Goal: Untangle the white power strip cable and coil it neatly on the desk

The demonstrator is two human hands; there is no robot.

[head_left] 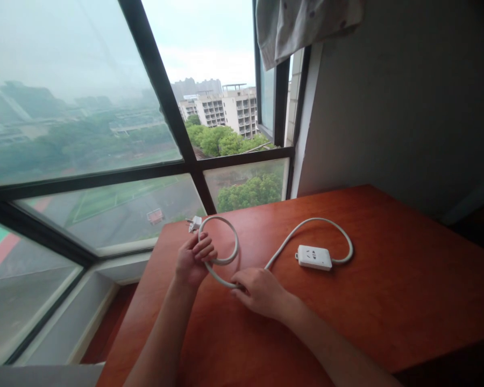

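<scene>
A white extension cord (291, 236) lies partly on the red-brown table, with its socket block (314, 257) resting flat to the right. My left hand (194, 259) is closed around the cord, and a single loop stands up beside its fingers. Just above that hand the white plug (194, 223) sticks out, its metal prongs pointing left. My right hand (258, 290) pinches the same cord a little to the right and nearer to me. From there the cord runs back in a wide curve to the socket block.
The wooden table (371, 301) reaches to a window frame (193, 161) at the back and left. One window pane (268, 97) stands open, and a pale cloth (294, 27) hangs over it. A grey wall (387, 107) rises behind the table on the right.
</scene>
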